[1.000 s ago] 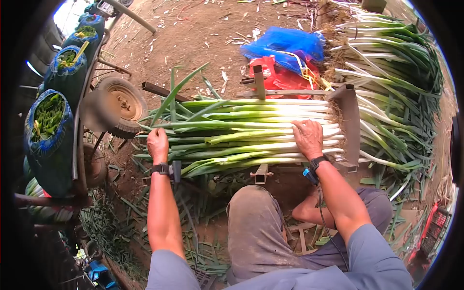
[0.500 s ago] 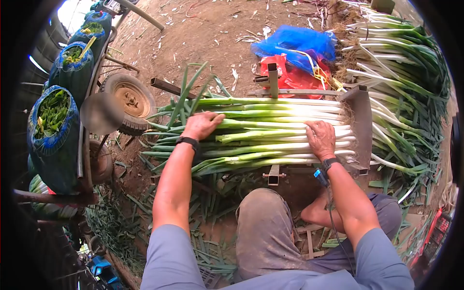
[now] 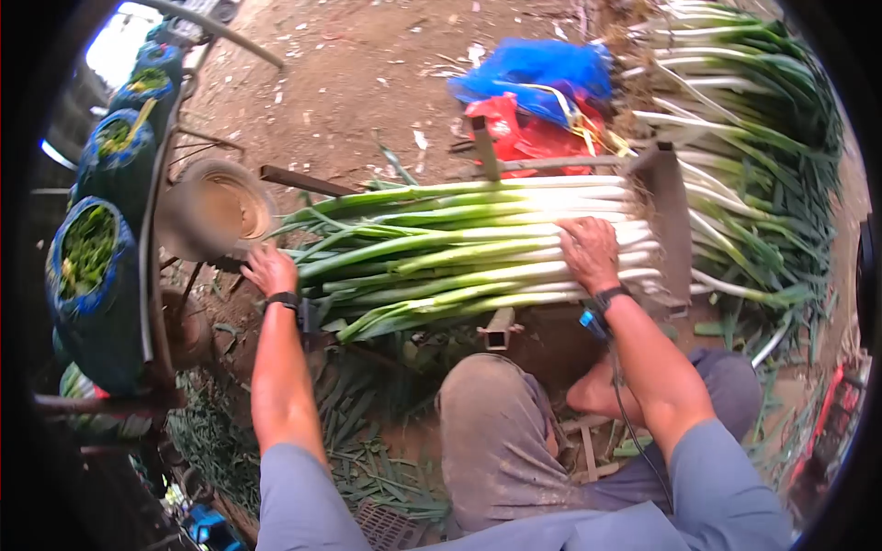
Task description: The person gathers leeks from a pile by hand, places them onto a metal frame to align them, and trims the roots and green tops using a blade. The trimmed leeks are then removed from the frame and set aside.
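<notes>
A pile of leeks [image 3: 478, 243] lies side by side in a metal frame, with white root ends at the right and green leaves at the left. My right hand [image 3: 590, 250] rests on the white stalks, fingers laid over them. At the leaf tips is my left hand [image 3: 269, 270], somewhat blurred, its fingers apart and holding nothing I can see. An upright metal end plate [image 3: 663, 230] stands against the roots, and a short metal post [image 3: 484, 151] rises at the pile's far side.
More leeks [image 3: 744, 165] are heaped on the right. Blue netting [image 3: 542, 78] and a red plastic bag [image 3: 528, 133] lie on the soil behind the frame. Stuffed dark green sacks [image 3: 96, 303] stand on a cart at the left, beside a wheel [image 3: 225, 207]. Cut leaves litter the ground.
My left hand has moved left from the middle of the green leaves to their tips. Leaves that stuck up there now lie flatter. My right hand stays on the white stalks.
</notes>
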Tool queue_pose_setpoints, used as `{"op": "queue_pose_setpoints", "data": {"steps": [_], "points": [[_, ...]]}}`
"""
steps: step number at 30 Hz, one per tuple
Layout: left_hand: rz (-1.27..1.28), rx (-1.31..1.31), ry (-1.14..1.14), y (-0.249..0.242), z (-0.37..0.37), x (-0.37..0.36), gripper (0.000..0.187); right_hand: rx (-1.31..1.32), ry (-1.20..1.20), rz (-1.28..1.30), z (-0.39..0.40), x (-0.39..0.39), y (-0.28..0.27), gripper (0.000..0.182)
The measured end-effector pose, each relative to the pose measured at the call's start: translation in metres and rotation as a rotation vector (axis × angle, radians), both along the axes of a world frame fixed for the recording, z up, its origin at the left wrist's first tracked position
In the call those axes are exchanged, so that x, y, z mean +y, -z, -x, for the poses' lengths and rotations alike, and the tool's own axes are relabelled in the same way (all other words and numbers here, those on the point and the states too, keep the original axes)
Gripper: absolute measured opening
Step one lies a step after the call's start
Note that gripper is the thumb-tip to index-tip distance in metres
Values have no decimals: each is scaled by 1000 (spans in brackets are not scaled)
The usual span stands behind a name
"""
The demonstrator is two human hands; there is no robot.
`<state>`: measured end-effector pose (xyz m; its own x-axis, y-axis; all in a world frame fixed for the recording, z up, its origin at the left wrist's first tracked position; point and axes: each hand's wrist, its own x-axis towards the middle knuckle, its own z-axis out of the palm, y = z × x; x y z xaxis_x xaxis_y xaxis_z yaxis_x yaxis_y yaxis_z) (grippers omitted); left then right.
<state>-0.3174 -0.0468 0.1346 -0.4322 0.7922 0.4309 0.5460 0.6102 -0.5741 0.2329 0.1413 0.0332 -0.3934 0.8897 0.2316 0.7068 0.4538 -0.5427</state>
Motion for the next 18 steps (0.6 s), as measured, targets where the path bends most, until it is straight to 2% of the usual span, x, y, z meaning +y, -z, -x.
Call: {"op": "queue_pose_setpoints", "data": {"steps": [2, 4, 6, 7, 8, 9, 10, 13, 16, 17, 18], "points": [[-192, -395, 157, -40, -58, 60, 26, -11, -12, 9, -1, 1, 0, 21], [-123, -931, 409, -46, -131, 106, 25, -1, 12, -38, 3, 1, -2, 20], [331, -1076, 607, -30, -217, 132, 38, 21, -5, -24, 0, 1, -1, 20], [382, -895, 714, -4, -246, 125, 45, -19, 10, -66, -2, 1, -3, 21], [380, -1111, 502, 18, -271, 122, 59, -18, 6, -69, -8, 0, -2, 21], [493, -1049, 429, 32, -286, 113, 75, -39, 13, -20, -9, 1, 2, 21], [371, -936, 474, 42, -295, 95, 86, -45, 6, 31, -2, 2, 8, 22], [275, -1009, 608, 42, -290, 69, 90, -33, -28, 52, -5, -1, 7, 23], [304, -1025, 570, 42, -289, 87, 99, -78, -11, 47, -4, 3, 1, 26], [334, -1041, 545, 41, -289, 89, 101, -110, -20, 108, -4, 7, 1, 28], [372, -1091, 503, 39, -285, 87, 102, -32, -92, 205, 1, 12, 8, 29]]}}
